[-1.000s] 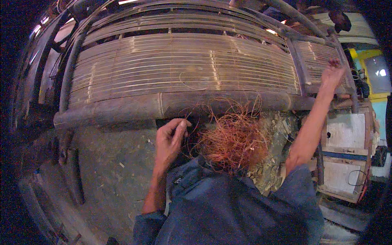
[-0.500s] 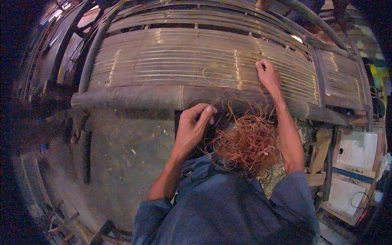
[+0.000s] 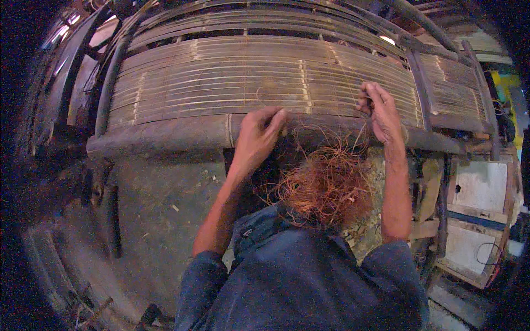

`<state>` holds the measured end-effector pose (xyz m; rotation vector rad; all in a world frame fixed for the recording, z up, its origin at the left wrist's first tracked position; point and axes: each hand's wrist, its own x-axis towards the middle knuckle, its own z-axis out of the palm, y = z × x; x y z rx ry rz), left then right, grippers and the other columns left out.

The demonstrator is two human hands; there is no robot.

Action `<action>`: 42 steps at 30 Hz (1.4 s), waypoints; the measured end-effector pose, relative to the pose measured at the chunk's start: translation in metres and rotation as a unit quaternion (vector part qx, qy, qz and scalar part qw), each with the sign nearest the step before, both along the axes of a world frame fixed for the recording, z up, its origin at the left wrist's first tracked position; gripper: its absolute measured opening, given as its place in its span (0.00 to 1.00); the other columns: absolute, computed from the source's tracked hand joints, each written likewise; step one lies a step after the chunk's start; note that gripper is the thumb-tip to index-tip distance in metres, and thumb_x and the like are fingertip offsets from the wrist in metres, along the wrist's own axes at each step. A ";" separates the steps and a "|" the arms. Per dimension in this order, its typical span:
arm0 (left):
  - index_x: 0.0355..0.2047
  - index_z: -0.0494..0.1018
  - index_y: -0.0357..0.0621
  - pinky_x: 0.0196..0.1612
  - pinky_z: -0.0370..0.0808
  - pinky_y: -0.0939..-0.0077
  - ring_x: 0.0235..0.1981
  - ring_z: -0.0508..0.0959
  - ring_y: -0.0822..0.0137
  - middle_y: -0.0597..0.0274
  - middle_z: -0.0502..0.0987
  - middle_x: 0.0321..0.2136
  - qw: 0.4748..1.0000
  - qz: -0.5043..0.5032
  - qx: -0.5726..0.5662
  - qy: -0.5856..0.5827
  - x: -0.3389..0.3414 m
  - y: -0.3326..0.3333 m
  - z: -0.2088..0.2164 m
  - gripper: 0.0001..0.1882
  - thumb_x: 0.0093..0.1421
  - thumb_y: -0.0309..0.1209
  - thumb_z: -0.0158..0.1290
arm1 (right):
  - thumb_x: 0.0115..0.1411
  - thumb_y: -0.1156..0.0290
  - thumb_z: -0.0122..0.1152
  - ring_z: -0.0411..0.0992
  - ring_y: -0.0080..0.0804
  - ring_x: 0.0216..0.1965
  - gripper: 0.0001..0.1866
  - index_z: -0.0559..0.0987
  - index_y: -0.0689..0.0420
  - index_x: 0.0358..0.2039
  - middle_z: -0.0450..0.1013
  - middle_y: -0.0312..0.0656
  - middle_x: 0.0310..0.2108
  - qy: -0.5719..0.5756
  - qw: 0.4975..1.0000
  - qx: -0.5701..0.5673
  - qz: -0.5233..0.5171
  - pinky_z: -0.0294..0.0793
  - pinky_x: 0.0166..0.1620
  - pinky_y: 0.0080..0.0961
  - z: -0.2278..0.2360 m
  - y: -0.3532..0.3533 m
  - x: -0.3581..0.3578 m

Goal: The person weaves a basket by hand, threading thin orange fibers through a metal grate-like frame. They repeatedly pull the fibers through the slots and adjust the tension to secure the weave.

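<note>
A bundle of tangled reddish-brown fibre strands [image 3: 326, 190] lies in front of my body, between my forearms. My left hand [image 3: 258, 135] is closed in a pinch above the dark pole's near side, apparently on a thin fibre strand too fine to follow fully. To the right, my right hand [image 3: 382, 113] is raised with curled fingers over the edge of the slatted panel [image 3: 221, 83]; what its fingertips hold is too small to make out. The panel is made of long, pale, narrow slats crossed by thin bindings. A thin loop of strand [image 3: 258, 95] shows against it.
A thick round pole [image 3: 165, 135] runs along the panel's near edge. Upright posts [image 3: 419, 83] divide the panel on the right. A white box-like cabinet [image 3: 477, 187] stands at the right. Small scraps lie on the floor [image 3: 165, 204] at the left.
My right hand has come down and nearer, off the panel toward the pole. My left hand has risen slightly, up to the pole. The whole view has shifted a little.
</note>
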<state>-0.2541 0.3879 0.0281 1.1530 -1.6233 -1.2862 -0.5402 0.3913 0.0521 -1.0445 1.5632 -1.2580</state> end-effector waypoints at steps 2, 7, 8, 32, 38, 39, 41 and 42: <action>0.31 0.76 0.33 0.27 0.69 0.69 0.21 0.74 0.65 0.51 0.74 0.18 0.999 -0.011 -0.042 -0.023 -0.012 -0.013 -0.005 0.15 0.62 0.34 0.48 | 0.66 0.64 0.50 0.68 0.20 0.31 0.13 0.75 0.57 0.45 0.70 0.32 0.31 -0.010 0.997 -0.026 0.071 0.73 0.38 0.21 -0.001 -0.010 0.016; 0.31 0.75 0.32 0.30 0.72 0.62 0.23 0.77 0.54 0.44 0.75 0.21 0.996 -0.048 -0.037 -0.071 -0.043 -0.046 -0.014 0.13 0.60 0.32 0.48 | 0.64 0.67 0.52 0.70 0.19 0.33 0.15 0.76 0.55 0.50 0.73 0.32 0.34 0.065 0.971 -0.002 0.229 0.75 0.38 0.22 0.001 -0.036 0.030; 0.31 0.75 0.32 0.30 0.72 0.62 0.23 0.77 0.54 0.44 0.75 0.21 0.995 -0.057 -0.052 -0.069 -0.048 -0.050 -0.016 0.13 0.60 0.32 0.48 | 0.64 0.68 0.53 0.71 0.18 0.33 0.15 0.76 0.56 0.50 0.74 0.32 0.33 0.079 0.966 0.012 0.245 0.75 0.36 0.21 -0.003 -0.040 0.032; 0.38 0.79 0.36 0.47 0.69 0.74 0.39 0.75 0.70 0.59 0.80 0.34 0.995 -0.034 -0.074 -0.064 0.101 -0.062 0.062 0.19 0.60 0.42 0.54 | 0.64 0.61 0.54 0.67 0.17 0.34 0.13 0.77 0.58 0.40 0.73 0.31 0.32 0.411 0.887 -0.199 -0.061 0.68 0.40 0.16 0.138 -0.008 0.029; 0.36 0.79 0.38 0.47 0.68 0.74 0.38 0.75 0.70 0.61 0.79 0.33 0.982 0.098 -0.095 -0.132 0.159 -0.033 0.098 0.17 0.60 0.41 0.55 | 0.65 0.62 0.53 0.68 0.17 0.32 0.12 0.76 0.58 0.39 0.71 0.31 0.30 0.388 0.889 -0.239 -0.045 0.69 0.40 0.16 0.152 0.006 0.048; 0.36 0.79 0.38 0.47 0.68 0.75 0.39 0.75 0.70 0.61 0.79 0.33 0.979 0.097 -0.090 -0.153 0.168 -0.031 0.101 0.16 0.59 0.40 0.55 | 0.65 0.63 0.52 0.68 0.17 0.32 0.12 0.76 0.58 0.39 0.71 0.31 0.30 0.399 0.884 -0.241 -0.040 0.69 0.40 0.16 0.152 0.008 0.052; 0.35 0.79 0.38 0.47 0.67 0.76 0.39 0.74 0.70 0.62 0.79 0.33 0.972 0.098 -0.078 -0.197 0.183 -0.024 0.107 0.15 0.59 0.40 0.56 | 0.66 0.64 0.51 0.69 0.18 0.33 0.11 0.76 0.58 0.39 0.72 0.32 0.32 0.387 0.875 -0.277 -0.086 0.69 0.40 0.17 0.157 0.011 0.056; 0.35 0.78 0.38 0.47 0.67 0.77 0.38 0.74 0.71 0.62 0.78 0.32 0.972 0.117 -0.070 -0.191 0.189 -0.018 0.110 0.16 0.59 0.40 0.56 | 0.66 0.65 0.51 0.69 0.18 0.33 0.11 0.76 0.58 0.40 0.72 0.33 0.32 0.380 0.870 -0.294 -0.108 0.69 0.40 0.17 0.161 0.011 0.058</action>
